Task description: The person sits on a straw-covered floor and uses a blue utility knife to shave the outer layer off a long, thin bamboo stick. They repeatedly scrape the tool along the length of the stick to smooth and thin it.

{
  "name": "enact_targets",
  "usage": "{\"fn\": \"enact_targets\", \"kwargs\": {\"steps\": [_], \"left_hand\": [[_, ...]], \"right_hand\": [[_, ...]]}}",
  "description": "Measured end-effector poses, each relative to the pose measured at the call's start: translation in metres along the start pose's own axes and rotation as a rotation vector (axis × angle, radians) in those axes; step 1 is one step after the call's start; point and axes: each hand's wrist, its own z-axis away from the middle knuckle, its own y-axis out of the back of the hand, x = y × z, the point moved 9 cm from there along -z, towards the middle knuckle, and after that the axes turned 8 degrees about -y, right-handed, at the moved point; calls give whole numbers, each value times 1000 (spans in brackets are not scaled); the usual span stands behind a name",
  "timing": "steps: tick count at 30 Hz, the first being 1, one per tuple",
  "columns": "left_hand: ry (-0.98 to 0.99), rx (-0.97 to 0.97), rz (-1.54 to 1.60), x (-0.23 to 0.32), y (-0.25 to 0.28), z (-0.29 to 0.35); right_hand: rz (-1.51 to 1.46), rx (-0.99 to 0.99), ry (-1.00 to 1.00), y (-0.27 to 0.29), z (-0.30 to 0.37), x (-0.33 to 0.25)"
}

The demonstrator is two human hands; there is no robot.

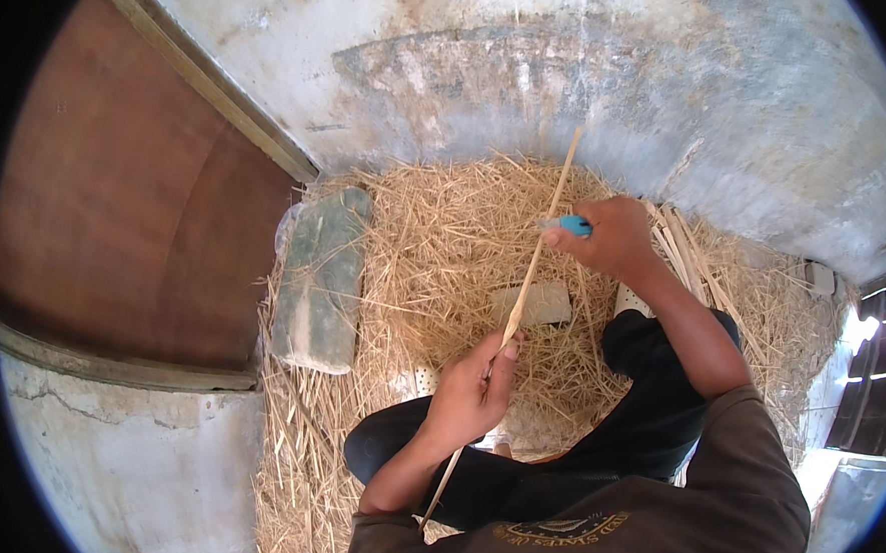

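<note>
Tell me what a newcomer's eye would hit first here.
Probably the long pale stick, slanting through the middle, gripped by the left hand. Next, the bright blue tool in the right hand, at the stick's upper part. Around them, straw spreads below the stained wall.

Printing on the dark brown shirt of the person — front, lower edge of view. Yellow capital lettering, set in an arc that bows toward the bottom edge, partly lost in cloth folds. Small emblem sits inside that arc, along its upper side; detail too small to tell. Second spot: the pale grey-blue wall, far right — faint light marks there, possibly letters, too blurred to read. Shirt lettering is the only clear print in view.
</note>
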Motion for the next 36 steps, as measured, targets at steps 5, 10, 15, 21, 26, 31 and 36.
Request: {"fn": "enact_targets", "kwargs": {"steps": [5, 10, 15, 21, 26, 31, 36], "left_hand": [[-12, 6, -14, 4, -3, 2], [-56, 9, -78, 12, -6, 1], [-32, -25, -57, 14, -12, 7], [-16, -96, -55, 18, -16, 8], [-31, -64, 23, 4, -24, 5], [-56, -194, 160, 28, -43, 23], [209, -23, 593, -18, -21, 2]], "right_hand": [[-67, -57, 201, 1, 26, -43], [-19, 56, 257, 8, 20, -34], [142, 134, -77, 15, -9, 29], [229, 160, -161, 27, -27, 71], [305, 152, -328, 41, -40, 102], [217, 129, -759, 59, -40, 188], [-32, 95, -405, 42, -11, 102]]}}
